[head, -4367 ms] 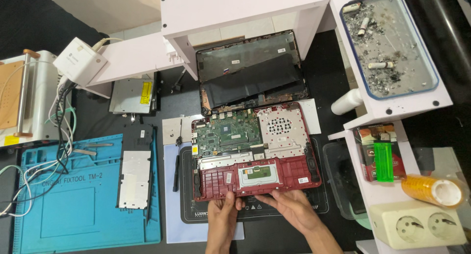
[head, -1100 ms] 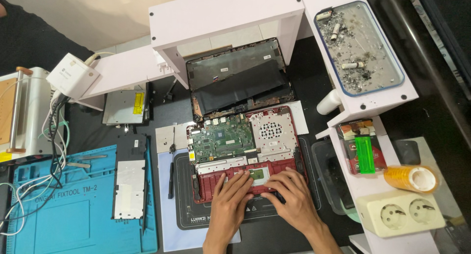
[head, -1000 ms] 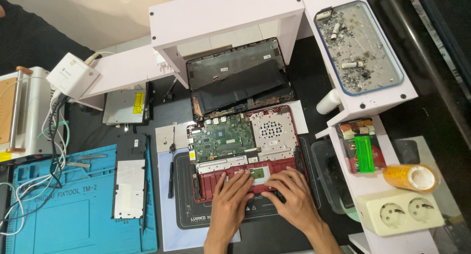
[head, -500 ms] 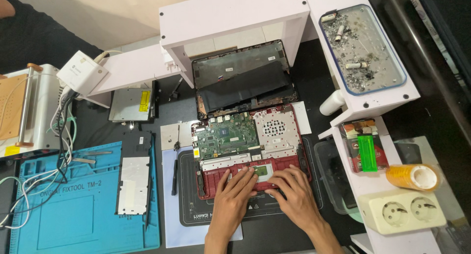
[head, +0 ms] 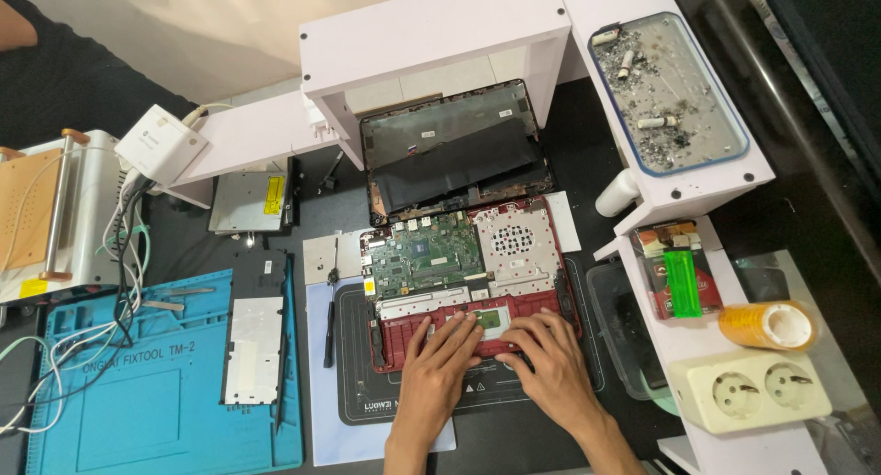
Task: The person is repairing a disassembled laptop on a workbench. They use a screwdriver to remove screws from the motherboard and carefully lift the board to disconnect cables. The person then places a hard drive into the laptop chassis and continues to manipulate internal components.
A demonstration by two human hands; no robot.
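Your left hand (head: pixel 439 365) and right hand (head: pixel 549 360) lie flat, fingers spread, side by side on the front edge of the opened red laptop (head: pixel 468 282) on the black mat (head: pixel 367 397), gripping nothing visible, palms hiding whatever sits beneath.

Laptop (head: pixel 468 282) on mat (head: pixel 367 397) (screwdriver (head: pixel 329 314) left), tray (head: pixel 668 94) behind-rt.

Laptop's (head: pixel 468 282) front edge under hands (head: pixel 496 360)
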